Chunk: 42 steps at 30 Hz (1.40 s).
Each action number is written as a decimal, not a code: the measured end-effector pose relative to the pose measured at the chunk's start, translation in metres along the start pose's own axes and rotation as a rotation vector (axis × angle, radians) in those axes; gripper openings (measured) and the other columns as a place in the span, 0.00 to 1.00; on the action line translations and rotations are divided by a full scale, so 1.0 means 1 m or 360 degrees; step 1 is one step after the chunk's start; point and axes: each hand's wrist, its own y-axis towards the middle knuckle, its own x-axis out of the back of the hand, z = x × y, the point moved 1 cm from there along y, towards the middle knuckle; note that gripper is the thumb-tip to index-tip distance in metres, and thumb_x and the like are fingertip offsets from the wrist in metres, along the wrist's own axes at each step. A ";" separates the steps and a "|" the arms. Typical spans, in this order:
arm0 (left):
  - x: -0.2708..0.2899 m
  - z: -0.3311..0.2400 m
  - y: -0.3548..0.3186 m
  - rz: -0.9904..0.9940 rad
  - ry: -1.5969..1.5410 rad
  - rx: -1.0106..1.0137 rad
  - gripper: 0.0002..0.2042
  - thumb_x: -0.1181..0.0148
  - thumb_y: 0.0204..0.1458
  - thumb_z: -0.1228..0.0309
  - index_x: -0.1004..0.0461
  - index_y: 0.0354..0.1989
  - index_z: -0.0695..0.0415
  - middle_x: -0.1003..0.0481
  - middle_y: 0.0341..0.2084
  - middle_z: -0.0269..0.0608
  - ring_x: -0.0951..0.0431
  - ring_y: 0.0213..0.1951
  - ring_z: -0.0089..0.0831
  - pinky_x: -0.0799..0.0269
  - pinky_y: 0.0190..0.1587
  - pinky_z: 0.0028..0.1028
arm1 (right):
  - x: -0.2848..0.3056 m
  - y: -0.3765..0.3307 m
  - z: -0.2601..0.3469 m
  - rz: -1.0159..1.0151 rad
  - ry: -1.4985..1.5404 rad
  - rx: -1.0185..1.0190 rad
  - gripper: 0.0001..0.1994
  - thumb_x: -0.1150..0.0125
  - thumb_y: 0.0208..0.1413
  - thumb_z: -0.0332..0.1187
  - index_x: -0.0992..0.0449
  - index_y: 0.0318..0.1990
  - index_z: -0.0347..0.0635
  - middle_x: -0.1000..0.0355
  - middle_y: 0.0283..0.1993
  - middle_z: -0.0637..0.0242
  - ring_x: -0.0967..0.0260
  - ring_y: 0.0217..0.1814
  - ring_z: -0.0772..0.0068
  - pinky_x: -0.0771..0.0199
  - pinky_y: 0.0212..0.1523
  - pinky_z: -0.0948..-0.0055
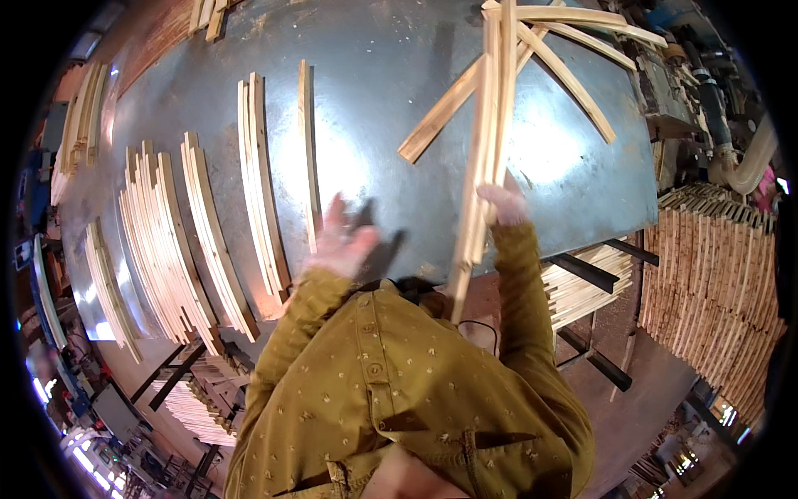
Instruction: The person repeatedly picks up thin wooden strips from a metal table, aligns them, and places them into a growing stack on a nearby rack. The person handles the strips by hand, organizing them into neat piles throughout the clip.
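My right hand (505,203) is closed around a bundle of long wooden strips (489,133). The bundle runs from beyond the table's near edge toward its far side, and some strip ends are blurred. My left hand (339,244) is over the table near its front edge, fingers apart, with nothing in it. Close beside it lies a single wooden strip (307,133); whether the hand touches it I cannot tell. Left of that strip lie a narrow group of strips (258,183), another small group (208,224) and a wider row (158,233).
The grey metal table (374,100) spreads out in front of me. Several loose strips (573,83) lie fanned out at the far right. A tall stack of wooden strips (706,291) stands to the right of the table. Dark metal bars (586,272) stick out at the table's near right edge.
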 end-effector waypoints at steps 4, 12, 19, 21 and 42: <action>-0.089 0.015 0.035 0.0928 -0.0802 0.0095 0.46 0.35 0.52 0.47 0.49 0.69 0.67 0.28 0.53 0.54 0.25 0.52 0.43 0.30 0.56 0.34 | -0.054 0.043 0.025 0.0271 0.0763 -0.0135 0.20 0.43 0.56 0.34 0.29 0.53 0.27 0.25 0.45 0.49 0.24 0.46 0.58 0.20 0.49 0.64; -0.069 0.051 0.038 -0.0041 -0.0844 0.0819 0.33 0.34 0.53 0.50 0.34 0.59 0.61 0.23 0.39 0.48 0.22 0.35 0.34 0.22 0.34 0.32 | -0.082 0.021 -0.107 0.0311 -0.0214 -0.0265 0.38 0.40 0.57 0.37 0.52 0.72 0.40 0.30 0.59 0.49 0.28 0.56 0.54 0.23 0.56 0.63; -0.066 0.098 0.060 0.0620 -0.1552 0.0087 0.42 0.28 0.47 0.49 0.40 0.65 0.62 0.26 0.49 0.45 0.27 0.52 0.38 0.30 0.58 0.38 | -0.113 -0.007 0.003 0.1156 -0.1685 -0.0213 0.41 0.66 0.64 0.61 0.61 0.75 0.42 0.36 0.63 0.38 0.34 0.62 0.39 0.36 0.65 0.60; -0.060 0.051 0.046 0.0638 -0.1653 0.0513 0.29 0.26 0.46 0.61 0.30 0.54 0.62 0.22 0.39 0.47 0.20 0.34 0.39 0.19 0.34 0.41 | -0.092 0.055 0.000 0.1110 -0.1568 -0.0161 0.35 0.67 0.67 0.54 0.59 0.75 0.44 0.38 0.67 0.44 0.37 0.66 0.43 0.38 0.67 0.58; -0.051 -0.004 0.047 -0.0002 0.0658 0.0732 0.47 0.37 0.52 0.47 0.57 0.72 0.58 0.35 0.61 0.60 0.32 0.62 0.50 0.36 0.64 0.41 | 0.016 0.102 0.162 0.0932 0.1032 0.0290 0.17 0.41 0.55 0.30 0.30 0.53 0.38 0.28 0.40 0.65 0.30 0.34 0.71 0.24 0.36 0.65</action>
